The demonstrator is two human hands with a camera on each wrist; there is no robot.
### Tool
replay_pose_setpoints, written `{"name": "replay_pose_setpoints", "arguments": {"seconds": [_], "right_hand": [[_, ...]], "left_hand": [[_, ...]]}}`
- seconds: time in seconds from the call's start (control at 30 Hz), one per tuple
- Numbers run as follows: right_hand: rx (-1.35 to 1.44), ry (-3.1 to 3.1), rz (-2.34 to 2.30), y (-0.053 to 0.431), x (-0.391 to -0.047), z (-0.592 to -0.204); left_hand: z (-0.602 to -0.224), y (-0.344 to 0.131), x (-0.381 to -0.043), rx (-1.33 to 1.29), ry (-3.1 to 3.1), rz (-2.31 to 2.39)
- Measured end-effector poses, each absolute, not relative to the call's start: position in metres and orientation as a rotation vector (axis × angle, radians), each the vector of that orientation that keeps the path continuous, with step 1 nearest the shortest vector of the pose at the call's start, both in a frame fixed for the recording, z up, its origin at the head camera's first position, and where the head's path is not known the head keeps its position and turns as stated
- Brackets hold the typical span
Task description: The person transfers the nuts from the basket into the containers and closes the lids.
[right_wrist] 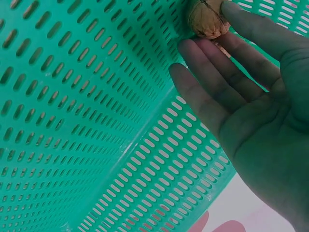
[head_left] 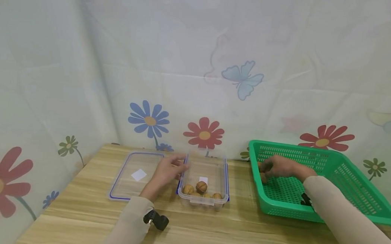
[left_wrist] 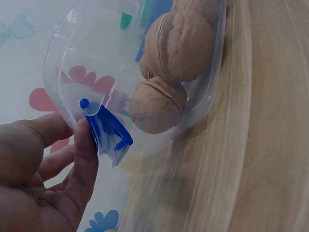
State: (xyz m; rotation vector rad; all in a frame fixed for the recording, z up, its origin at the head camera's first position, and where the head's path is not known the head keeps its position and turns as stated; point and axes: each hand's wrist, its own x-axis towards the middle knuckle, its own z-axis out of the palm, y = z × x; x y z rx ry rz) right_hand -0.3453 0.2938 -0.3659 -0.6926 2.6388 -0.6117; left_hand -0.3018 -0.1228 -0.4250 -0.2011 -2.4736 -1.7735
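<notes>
A clear plastic box [head_left: 202, 201] with several walnuts [head_left: 201, 186] in its near end stands mid-table. My left hand [head_left: 167, 168] holds its left side, thumb and finger pinching the wall beside a blue latch [left_wrist: 108, 130] in the left wrist view. Over on the right, my right hand [head_left: 281, 167] reaches down into a green basket [head_left: 291, 210]. Its thumb and fingertips grip a walnut [right_wrist: 206, 19] near the basket's corner in the right wrist view. Another walnut [head_left: 259, 164] lies by the basket's left wall, partly hidden by the hand.
Left of the box, a clear lid [head_left: 127, 185] with a blue seal and a white label lies flat on the wooden table [head_left: 86, 205]. A flowered curtain [head_left: 184, 80] hangs behind the table. The basket's slotted walls rise around my right hand.
</notes>
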Motion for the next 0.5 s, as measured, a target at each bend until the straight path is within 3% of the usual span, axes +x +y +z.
{"name": "replay_pose_setpoints", "arguments": {"seconds": [0.5], "right_hand": [[-0.740, 2.706, -0.694, 0.305, -0.339, -0.355]], "left_hand": [[-0.424, -0.124, -0.300, -0.214, -2.480, -1.769]]}}
